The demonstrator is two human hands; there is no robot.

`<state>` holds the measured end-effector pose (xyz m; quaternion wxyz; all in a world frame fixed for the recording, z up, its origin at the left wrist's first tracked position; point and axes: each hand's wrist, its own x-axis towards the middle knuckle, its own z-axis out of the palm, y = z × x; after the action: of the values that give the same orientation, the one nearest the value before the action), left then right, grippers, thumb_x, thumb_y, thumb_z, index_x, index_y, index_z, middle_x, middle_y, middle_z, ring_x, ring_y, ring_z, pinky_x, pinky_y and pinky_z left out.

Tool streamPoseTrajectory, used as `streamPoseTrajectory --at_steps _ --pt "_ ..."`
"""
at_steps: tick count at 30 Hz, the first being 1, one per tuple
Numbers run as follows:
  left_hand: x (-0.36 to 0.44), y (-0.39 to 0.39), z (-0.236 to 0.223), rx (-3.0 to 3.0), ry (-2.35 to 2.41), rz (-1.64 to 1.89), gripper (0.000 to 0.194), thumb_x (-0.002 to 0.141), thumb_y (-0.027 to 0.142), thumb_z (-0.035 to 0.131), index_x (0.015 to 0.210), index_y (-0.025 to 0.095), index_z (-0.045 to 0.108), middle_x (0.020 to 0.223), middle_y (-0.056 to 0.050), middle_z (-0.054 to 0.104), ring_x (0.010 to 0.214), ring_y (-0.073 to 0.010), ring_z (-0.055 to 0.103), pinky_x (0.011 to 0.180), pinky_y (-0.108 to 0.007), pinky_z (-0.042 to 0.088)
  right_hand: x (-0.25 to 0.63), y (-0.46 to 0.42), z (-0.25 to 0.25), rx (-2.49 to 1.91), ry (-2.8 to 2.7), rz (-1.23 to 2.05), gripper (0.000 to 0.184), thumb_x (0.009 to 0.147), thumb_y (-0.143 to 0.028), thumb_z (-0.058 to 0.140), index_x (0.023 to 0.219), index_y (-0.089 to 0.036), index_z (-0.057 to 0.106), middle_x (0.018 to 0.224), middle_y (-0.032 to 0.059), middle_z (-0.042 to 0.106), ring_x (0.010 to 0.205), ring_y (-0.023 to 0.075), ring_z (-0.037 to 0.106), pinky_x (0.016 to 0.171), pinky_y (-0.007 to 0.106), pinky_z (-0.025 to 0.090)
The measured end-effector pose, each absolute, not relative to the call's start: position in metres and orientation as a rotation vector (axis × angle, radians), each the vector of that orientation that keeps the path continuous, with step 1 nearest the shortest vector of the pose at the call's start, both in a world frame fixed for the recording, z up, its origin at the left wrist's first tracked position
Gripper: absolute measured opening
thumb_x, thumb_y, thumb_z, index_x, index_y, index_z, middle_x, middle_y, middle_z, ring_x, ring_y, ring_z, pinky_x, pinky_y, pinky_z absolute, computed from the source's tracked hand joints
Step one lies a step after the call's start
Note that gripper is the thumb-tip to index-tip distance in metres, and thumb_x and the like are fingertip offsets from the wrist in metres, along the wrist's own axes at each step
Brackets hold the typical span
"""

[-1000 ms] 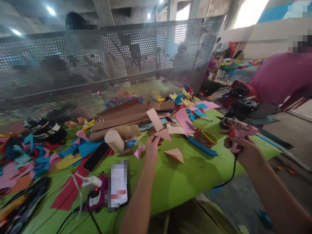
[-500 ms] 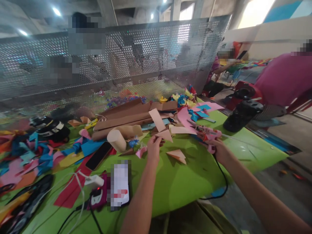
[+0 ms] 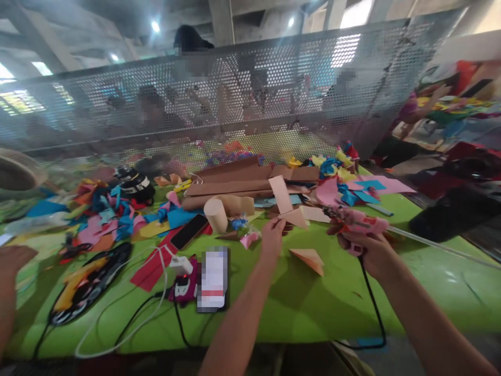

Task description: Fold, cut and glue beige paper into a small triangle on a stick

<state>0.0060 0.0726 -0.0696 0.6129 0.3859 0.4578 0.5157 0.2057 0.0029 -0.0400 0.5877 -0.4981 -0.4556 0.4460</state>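
My left hand [image 3: 273,237] pinches a folded peach paper piece [image 3: 293,216] above the green table [image 3: 313,308]. My right hand [image 3: 366,249] grips a pink glue gun [image 3: 358,223], its nozzle pointing left toward the paper piece. A black cord [image 3: 371,308] runs from the gun down over the table's front edge. A second folded peach triangle [image 3: 309,258] lies on the table between my two hands.
Brown paper rolls [image 3: 235,183], a peach paper cone [image 3: 216,214], coloured paper scraps [image 3: 105,219], a black phone [image 3: 190,231], a power strip with cables [image 3: 183,282] and another glue gun [image 3: 86,282] cover the table. A perforated metal screen [image 3: 235,104] stands behind. Another person's hand [image 3: 11,261] is at left.
My right hand has brought the glue gun leftward from beyond the table's right end to beside the paper piece. The camera has swung left, showing more of the table's left side.
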Motion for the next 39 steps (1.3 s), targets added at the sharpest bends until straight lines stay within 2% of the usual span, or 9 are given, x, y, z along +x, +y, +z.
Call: streamPoseTrajectory --at_steps 5,10,16,21,26,31,39 --pt "0.004 0.069 -0.077 0.873 1.092 1.22 0.011 0.075 0.027 0.069 0.073 0.017 0.07 0.074 -0.005 0.072 0.068 -0.0171 0.068 0.066 -0.028 0.048 0.177 0.016 -0.033 -1.099 -1.221 1.193 0.024 0.073 -0.044 0.072 0.08 -0.021 0.069 0.065 0.0031 0.062 0.051 0.0138 0.043 0.042 0.027 0.027" --pt "0.001 0.064 -0.094 0.845 1.126 1.309 0.014 0.078 0.028 0.067 0.07 0.016 0.067 0.07 -0.003 0.07 0.07 -0.0171 0.067 0.074 -0.031 0.051 0.164 0.015 -0.053 -1.065 -1.267 1.286 0.036 0.077 -0.056 0.071 0.081 -0.02 0.07 0.068 0.0041 0.062 0.054 0.0143 0.046 0.044 0.027 0.032" --pt "-0.003 0.068 -0.099 0.918 1.158 1.345 0.015 0.079 0.029 0.067 0.071 0.017 0.067 0.069 -0.004 0.069 0.07 -0.0187 0.065 0.075 -0.032 0.051 0.166 0.011 -0.071 -1.164 -1.358 1.282 0.048 0.078 -0.066 0.068 0.079 -0.018 0.069 0.057 0.0007 0.053 0.05 0.0127 0.044 0.045 0.026 0.031" --pt "-0.01 0.066 -0.088 1.094 1.306 1.274 0.02 0.084 0.022 0.058 0.065 0.017 0.064 0.062 -0.001 0.062 0.062 -0.015 0.055 0.062 -0.027 0.04 0.161 0.011 -0.074 -1.247 -1.394 1.312 0.056 0.076 -0.072 0.066 0.082 -0.017 0.069 0.056 -0.0005 0.051 0.049 0.0109 0.041 0.044 0.025 0.028" --pt "-0.01 0.058 -0.082 1.182 1.385 1.227 0.026 0.085 0.019 0.054 0.06 0.017 0.059 0.055 0.003 0.05 0.057 -0.0127 0.044 0.058 -0.026 0.031 0.158 0.012 -0.076 -1.307 -1.422 1.264 0.06 0.074 -0.076 0.064 0.081 -0.017 0.069 0.056 -0.0002 0.051 0.05 0.0117 0.043 0.046 0.026 0.032" --pt "-0.006 0.054 -0.081 1.221 1.37 1.194 0.022 0.087 0.02 0.054 0.068 0.016 0.066 0.059 0.003 0.053 0.058 -0.0124 0.043 0.059 -0.026 0.031 0.16 0.013 -0.078 -1.335 -1.401 1.274 0.062 0.072 -0.078 0.064 0.078 -0.016 0.07 0.056 0.0005 0.051 0.05 0.0121 0.044 0.045 0.026 0.033" --pt "-0.006 0.053 -0.077 1.271 1.382 1.186 0.022 0.087 0.015 0.053 0.07 0.016 0.066 0.063 0.002 0.058 0.062 -0.013 0.048 0.061 -0.025 0.032 0.16 0.012 -0.079 -1.353 -1.417 1.268 0.061 0.073 -0.077 0.063 0.078 -0.017 0.069 0.057 0.0004 0.05 0.051 0.0125 0.044 0.047 0.026 0.035"
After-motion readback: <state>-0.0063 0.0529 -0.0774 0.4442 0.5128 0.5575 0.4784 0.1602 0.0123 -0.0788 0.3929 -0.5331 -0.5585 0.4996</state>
